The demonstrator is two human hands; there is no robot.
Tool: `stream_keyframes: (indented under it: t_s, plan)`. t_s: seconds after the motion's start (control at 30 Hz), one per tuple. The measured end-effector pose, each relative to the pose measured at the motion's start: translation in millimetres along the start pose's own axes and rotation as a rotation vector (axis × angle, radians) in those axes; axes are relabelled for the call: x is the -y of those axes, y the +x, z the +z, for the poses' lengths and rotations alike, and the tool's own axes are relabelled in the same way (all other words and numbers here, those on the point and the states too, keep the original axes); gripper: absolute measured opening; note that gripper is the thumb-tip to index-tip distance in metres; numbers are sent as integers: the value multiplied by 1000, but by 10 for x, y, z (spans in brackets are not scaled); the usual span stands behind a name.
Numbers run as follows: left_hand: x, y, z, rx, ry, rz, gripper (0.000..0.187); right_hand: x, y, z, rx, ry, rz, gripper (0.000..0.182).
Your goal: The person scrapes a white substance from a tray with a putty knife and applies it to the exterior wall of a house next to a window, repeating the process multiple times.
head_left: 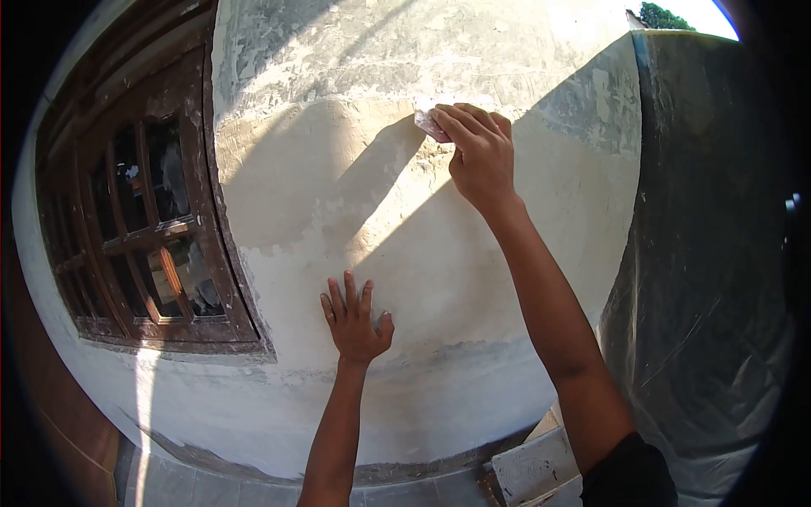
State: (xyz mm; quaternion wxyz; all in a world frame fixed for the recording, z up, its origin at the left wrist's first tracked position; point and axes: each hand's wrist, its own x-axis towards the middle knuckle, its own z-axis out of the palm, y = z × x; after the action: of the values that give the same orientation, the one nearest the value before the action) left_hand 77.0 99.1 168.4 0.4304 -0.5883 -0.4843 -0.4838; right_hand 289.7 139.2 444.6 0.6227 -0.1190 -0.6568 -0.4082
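A patchy plastered wall [304, 186] fills the middle of the view, beige below and rough grey-white higher up. High on it, my right hand [483, 152] grips a small flat pad [431, 126], whitish and pinkish with dust, against the surface near the rough band. My fingers cover much of the pad, and its exact kind cannot be made out. Lower and to the left, my left hand [358, 328] lies with fingers spread on the wall, holding nothing.
A brown wooden window [152, 220] with glass panes is set in the wall at left. Dark sheeting [710, 253] hangs along the right. At the wall's foot, a worn pale box-like object [534, 466] stands on the grey tiled floor [211, 488]. Sunlight and shadow cross the wall.
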Motion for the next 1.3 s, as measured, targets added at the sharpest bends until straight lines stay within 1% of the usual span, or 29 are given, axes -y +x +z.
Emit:
stream_keyframes:
  t_s: [0.13, 0.3, 0.43, 0.57, 0.63, 0.7, 0.73, 0.83, 0.9, 1.0, 1.1, 1.17, 1.23, 1.27, 1.3]
  plan:
    - [-13, 4, -7, -17, 2, -7, 69, -1, -77, 126, -36, -44, -15, 51]
    - [-7, 3, -17, -38, 1, -7, 66, 46, -247, 248, -57, -68, 21, 51]
    - [-4, -14, -28, 8, -6, -2, 67, 83, -521, 298, -92, -106, 37, 47]
    - [3, -20, -11, -11, 1, 6, 66, 94, -804, 169, -49, -116, 27, 48]
    - [-13, -25, -19, -3, -3, 7, 66, 90, -761, 57, -38, -89, 39, 48]
    - [8, 8, -10, -1, -3, 9, 66, 46, -608, 4, -116, -66, 63, 49]
    - [8, 4, -1, -7, 2, 10, 66, 20, -495, 6, -138, -64, 65, 49]
    - [-14, -22, -21, -3, 4, 12, 66, -75, -372, 178, -108, -83, 85, 49]
    - [-3, -10, -27, -14, 4, 21, 66, -42, -503, 246, -98, -105, 96, 51]
    - [-12, -4, -19, 14, 7, -1, 66, 30, -769, 238, -64, -39, 160, 54]
    - [-22, 9, -17, -10, -1, 5, 66, 145, -930, 111, 6, -32, 209, 54]
    - [-19, -1, -28, -8, -12, 5, 66, 173, -939, 47, 15, -29, 213, 52]
    - [-8, -34, -42, 6, -8, 5, 66, 157, -818, -8, -37, 31, 251, 52]
    - [-5, -17, -28, 17, -2, 1, 66, 108, -668, -8, -44, 29, 246, 52]
    - [-4, -9, -20, 18, -2, 2, 66, 63, -495, 4, -102, -25, 207, 51]
